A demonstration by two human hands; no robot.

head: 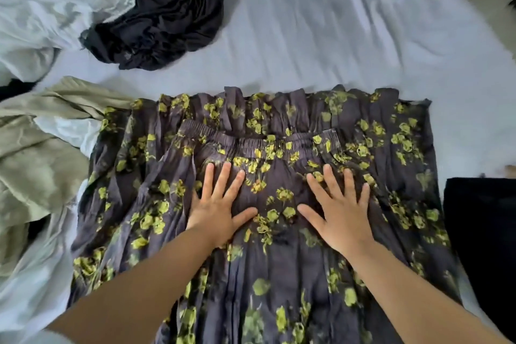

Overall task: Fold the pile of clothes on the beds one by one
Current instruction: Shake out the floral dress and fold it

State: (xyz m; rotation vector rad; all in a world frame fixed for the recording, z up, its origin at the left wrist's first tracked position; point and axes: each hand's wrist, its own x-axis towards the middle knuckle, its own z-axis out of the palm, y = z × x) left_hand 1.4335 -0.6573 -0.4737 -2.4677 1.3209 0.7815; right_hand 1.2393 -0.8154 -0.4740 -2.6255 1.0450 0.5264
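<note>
On the pale blue bed sheet (321,36), the dark grey skirt w/ yellow flowers (279,274) lies half-folded; your left hand (220,204) & right hand (339,209), fingers spread, press it flat — next, prob. fold a side inward.

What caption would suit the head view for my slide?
Both hands, left hand and right hand, press flat on a floral skirt spread over the bed.
</note>
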